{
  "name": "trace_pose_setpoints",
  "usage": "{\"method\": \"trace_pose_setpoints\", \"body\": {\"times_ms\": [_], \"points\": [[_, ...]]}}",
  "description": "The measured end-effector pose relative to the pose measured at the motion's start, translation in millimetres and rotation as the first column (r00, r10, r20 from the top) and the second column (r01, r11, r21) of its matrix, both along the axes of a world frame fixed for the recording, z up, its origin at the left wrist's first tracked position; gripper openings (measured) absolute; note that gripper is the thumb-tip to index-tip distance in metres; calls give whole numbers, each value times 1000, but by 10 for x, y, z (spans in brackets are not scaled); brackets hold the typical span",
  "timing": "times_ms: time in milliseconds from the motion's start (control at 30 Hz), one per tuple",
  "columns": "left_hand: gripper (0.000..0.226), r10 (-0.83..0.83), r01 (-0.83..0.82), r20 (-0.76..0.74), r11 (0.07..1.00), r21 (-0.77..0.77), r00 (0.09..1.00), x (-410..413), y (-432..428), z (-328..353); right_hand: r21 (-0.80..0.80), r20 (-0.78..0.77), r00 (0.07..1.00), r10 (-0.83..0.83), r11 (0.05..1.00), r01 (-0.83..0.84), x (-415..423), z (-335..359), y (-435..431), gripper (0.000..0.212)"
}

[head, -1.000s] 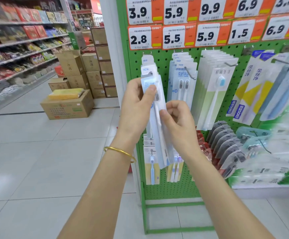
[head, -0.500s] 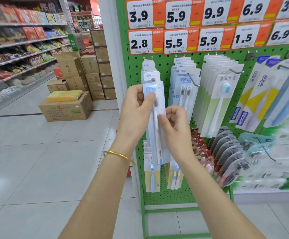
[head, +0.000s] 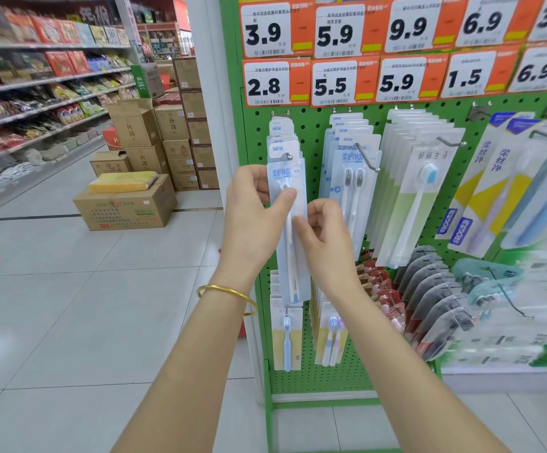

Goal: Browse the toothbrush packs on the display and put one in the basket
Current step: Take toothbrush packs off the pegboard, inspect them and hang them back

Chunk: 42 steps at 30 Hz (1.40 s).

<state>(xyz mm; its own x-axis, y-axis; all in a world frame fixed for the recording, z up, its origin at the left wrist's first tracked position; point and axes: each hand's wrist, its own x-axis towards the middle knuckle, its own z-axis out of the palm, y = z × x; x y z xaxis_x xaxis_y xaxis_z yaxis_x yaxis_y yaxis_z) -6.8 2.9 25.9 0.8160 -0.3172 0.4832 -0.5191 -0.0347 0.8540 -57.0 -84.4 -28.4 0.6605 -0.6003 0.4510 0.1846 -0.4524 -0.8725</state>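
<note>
A slim white-and-blue toothbrush pack point(head: 290, 243) is held upright in front of the green pegboard display point(head: 311, 125), just below the leftmost hook. My left hand point(head: 256, 220) grips its upper part, thumb across the front. My right hand point(head: 326, 237) pinches its right edge at mid height. More packs of the same kind point(head: 282, 143) hang on the hook behind it. A two-brush pack point(head: 352, 178) hangs to the right. No basket is in view.
Price tags point(head: 331, 83) run across the top of the display. Other toothbrush packs point(head: 419, 191) and dark packs point(head: 435, 295) hang to the right. Cardboard boxes point(head: 125, 204) stand on the tiled floor at left, beside stocked shelves point(head: 37, 93).
The pack and both hands have shifted slightly up and towards the left hook; both hands keep hold of it.
</note>
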Motion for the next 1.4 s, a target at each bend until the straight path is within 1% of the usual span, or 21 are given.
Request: {"method": "trace_pose_setpoints", "body": {"times_ms": [100, 167, 233, 267, 333, 433, 667, 767, 833, 933, 1000, 1133, 1267, 1400], "points": [[26, 6, -6, 14, 1000, 12, 1000, 35, -29, -16, -64, -26, 999, -46, 997, 45, 37, 3, -43, 10], [26, 6, -6, 22, 1000, 9, 1000, 61, -50, -28, -179, -6, 993, -115, 977, 113, 55, 25, -64, 12], [26, 0, -1, 28, 1000, 8, 1000, 93, -68, -38, -278, 43, 986, -159, 946, 165, 87, 92, -91, 21], [26, -3, 3, 31, 1000, 8, 1000, 112, -78, -41, -291, 60, 985, -164, 941, 174, 114, 146, -112, 25], [26, -6, 5, 42, 1000, 14, 999, 145, -95, -40, -244, 79, 986, -144, 957, 160, 192, 272, -165, 31], [25, -6, 5, 57, 1000, 24, 998, 182, -119, -31, -159, 110, 990, -89, 982, 106, 351, 461, -250, 33], [23, -13, 11, 52, 999, 48, 999, 216, -109, -42, -184, 171, 980, -98, 974, 129, 665, 747, -419, 26], [27, 11, -15, 71, 998, 58, 997, 217, -89, -42, -120, 189, 977, -102, 985, 126, 756, 808, -409, 22], [33, 28, -34, 87, 997, 70, 996, 217, -84, -50, -81, 165, 981, -106, 989, 121, 797, 840, -411, 21], [43, 39, -48, 97, 995, 91, 994, 206, -77, -42, -109, 100, 989, -106, 987, 117, 831, 883, -454, 21], [46, 48, -60, 113, 993, 99, 992, 203, -71, -24, -121, 58, 994, -93, 988, 99, 850, 909, -492, 22], [47, 46, -60, 130, 993, 106, 990, 194, -76, -2, -122, 22, 996, -92, 988, 94, 875, 943, -536, 17], [46, 46, -62, 148, 993, 102, 988, 194, -86, 1, -87, -9, 994, -109, 990, 108, 871, 967, -554, 9], [46, 48, -65, 157, 992, 104, 986, 205, -87, 7, -96, -71, 991, -112, 990, 105, 875, 994, -547, 13]]}}
